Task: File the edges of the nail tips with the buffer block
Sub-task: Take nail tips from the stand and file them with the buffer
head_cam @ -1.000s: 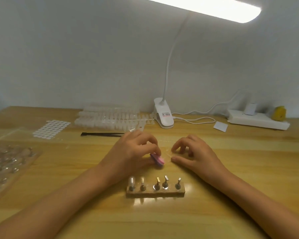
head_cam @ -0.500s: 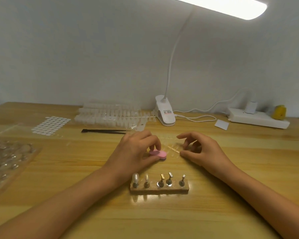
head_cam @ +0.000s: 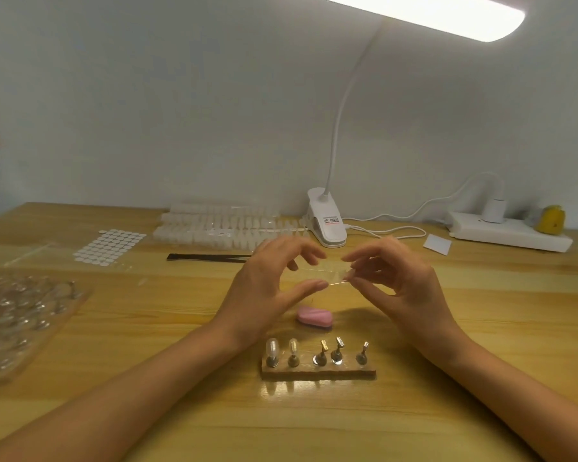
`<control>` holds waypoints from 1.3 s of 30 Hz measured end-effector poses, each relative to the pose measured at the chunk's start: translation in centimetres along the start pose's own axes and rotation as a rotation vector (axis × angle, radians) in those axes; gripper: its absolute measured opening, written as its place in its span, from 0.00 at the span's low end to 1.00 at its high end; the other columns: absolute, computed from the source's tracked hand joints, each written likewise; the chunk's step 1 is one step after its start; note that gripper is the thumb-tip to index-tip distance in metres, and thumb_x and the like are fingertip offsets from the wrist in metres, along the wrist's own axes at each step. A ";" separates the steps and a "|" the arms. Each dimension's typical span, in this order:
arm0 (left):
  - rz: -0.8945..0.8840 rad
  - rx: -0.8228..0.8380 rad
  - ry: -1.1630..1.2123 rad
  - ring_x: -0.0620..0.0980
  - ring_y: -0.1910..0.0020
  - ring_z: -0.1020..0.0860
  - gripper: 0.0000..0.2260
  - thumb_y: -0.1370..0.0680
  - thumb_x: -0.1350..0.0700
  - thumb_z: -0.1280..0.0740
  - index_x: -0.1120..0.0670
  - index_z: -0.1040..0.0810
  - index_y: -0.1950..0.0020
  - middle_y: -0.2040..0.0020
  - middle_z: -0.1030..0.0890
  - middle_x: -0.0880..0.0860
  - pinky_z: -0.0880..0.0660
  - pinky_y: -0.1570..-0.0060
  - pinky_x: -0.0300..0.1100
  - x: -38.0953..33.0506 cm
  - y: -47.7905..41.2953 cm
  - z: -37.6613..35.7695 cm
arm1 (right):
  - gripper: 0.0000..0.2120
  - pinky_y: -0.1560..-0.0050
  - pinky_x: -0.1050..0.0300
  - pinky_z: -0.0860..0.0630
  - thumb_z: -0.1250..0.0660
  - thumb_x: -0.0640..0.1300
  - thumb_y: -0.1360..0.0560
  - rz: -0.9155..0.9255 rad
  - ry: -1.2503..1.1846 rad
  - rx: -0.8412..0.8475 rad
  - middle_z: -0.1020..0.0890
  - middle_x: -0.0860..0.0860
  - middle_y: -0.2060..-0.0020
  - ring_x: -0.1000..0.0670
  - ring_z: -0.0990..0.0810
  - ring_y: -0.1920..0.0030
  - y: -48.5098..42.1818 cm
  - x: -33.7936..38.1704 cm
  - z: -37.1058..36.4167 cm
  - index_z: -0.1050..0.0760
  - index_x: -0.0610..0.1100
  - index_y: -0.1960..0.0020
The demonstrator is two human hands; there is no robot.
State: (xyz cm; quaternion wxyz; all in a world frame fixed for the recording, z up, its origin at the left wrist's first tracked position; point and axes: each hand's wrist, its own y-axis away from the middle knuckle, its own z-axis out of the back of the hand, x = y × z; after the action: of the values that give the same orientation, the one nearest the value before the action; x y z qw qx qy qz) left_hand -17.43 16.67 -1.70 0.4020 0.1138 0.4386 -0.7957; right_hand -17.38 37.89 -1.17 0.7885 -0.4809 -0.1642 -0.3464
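Observation:
The pink buffer block [head_cam: 315,316] lies flat on the wooden table, with no hand touching it. Above it, my left hand [head_cam: 267,288] and my right hand [head_cam: 401,285] are raised and hold a small clear strip [head_cam: 327,275] between them. The right thumb and fingers pinch its right end. The left thumb and curled fingers bracket its left end. In front stands a wooden holder [head_cam: 317,373] with several metal pegs. Two pegs at the left carry clear nail tips [head_cam: 272,348].
Stacked strips of nail tips [head_cam: 227,225], a black tool [head_cam: 207,257] and a sheet of white dots [head_cam: 111,245] lie at the back left. A clear tray [head_cam: 24,315] sits far left. The lamp clamp [head_cam: 326,221] and power strip [head_cam: 508,231] stand along the wall.
My left hand has let go of the pink buffer block, which now lies on the table. Both hands have risen and now hold the clear strip between them.

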 end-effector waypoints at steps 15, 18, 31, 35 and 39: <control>-0.252 -0.161 -0.308 0.51 0.49 0.22 0.05 0.26 0.52 0.28 0.53 0.19 0.58 0.52 0.19 0.48 0.29 0.53 0.49 -0.3 0.2 -0.3 | 0.11 0.57 0.58 0.18 0.27 0.34 0.29 -0.408 -0.556 -0.020 0.16 0.50 0.59 0.47 0.14 0.55 0.6 0.4 -1.4 0.19 0.43 0.49; -0.134 -0.062 -0.107 0.47 0.48 0.24 0.05 0.26 0.52 0.29 0.52 0.20 0.54 0.53 0.19 0.46 0.30 0.49 0.40 -0.2 0.0 -0.1 | 0.09 0.56 0.60 0.18 0.27 0.39 0.30 -0.170 -0.254 -0.003 0.16 0.51 0.58 0.50 0.15 0.55 0.4 0.8 -1.0 0.21 0.46 0.51; 0.285 -0.051 0.499 0.43 0.53 0.22 0.04 0.25 0.52 0.30 0.52 0.22 0.54 0.56 0.19 0.46 0.25 0.50 0.40 1.1 -0.4 0.5 | 0.10 0.53 0.64 0.19 0.28 0.37 0.28 -0.034 0.040 -0.020 0.18 0.54 0.53 0.55 0.17 0.52 0.2 -0.2 0.1 0.20 0.47 0.49; 0.291 -0.052 0.479 0.45 0.55 0.20 0.02 0.25 0.56 0.29 0.50 0.21 0.54 0.58 0.18 0.46 0.23 0.50 0.43 1.2 -0.3 0.4 | 0.12 0.49 0.65 0.21 0.27 0.35 0.27 -0.323 -0.011 -0.013 0.19 0.54 0.49 0.56 0.18 0.50 0.0 -1.6 0.6 0.18 0.49 0.48; 0.325 -0.063 0.465 0.45 0.60 0.20 0.01 0.25 0.56 0.29 0.51 0.20 0.55 0.59 0.18 0.47 0.22 0.57 0.39 1.4 0.0 0.5 | 0.11 0.47 0.69 0.31 0.27 0.46 0.26 -0.265 0.211 0.024 0.23 0.57 0.48 0.59 0.26 0.46 0.1 -1.4 0.4 0.18 0.53 0.44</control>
State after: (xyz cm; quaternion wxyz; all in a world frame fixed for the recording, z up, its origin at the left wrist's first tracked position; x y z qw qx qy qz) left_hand -18.26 15.49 -2.12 0.4162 0.3495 0.5195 -0.6594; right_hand -18.32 38.85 -1.85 0.7546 -0.4064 -0.1463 -0.4939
